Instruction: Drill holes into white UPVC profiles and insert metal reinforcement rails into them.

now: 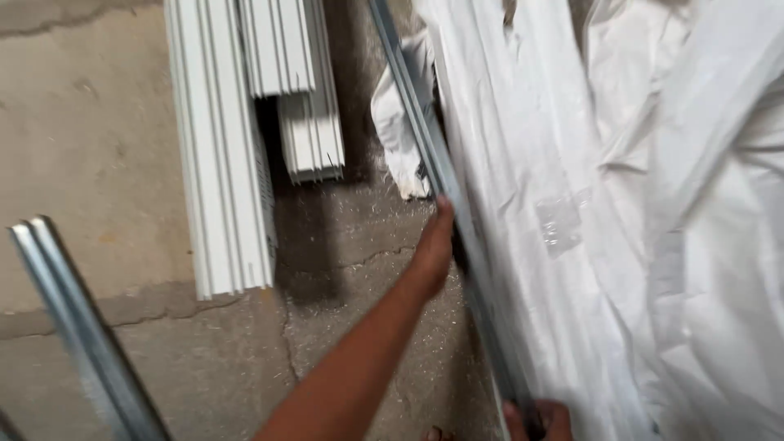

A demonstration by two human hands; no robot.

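Currently left hand (433,245) grips the long grey metal profile (445,175) mid-length, right hand (539,418) clasps its near end, long axis running away alongside the white wrapped bundle (621,245).

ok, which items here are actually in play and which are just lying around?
In play:
- long grey metal rail
- left hand on it
- right hand gripping its lower end

Lying about:
- white profile stacks
- white plastic wrapping
- second metal rail
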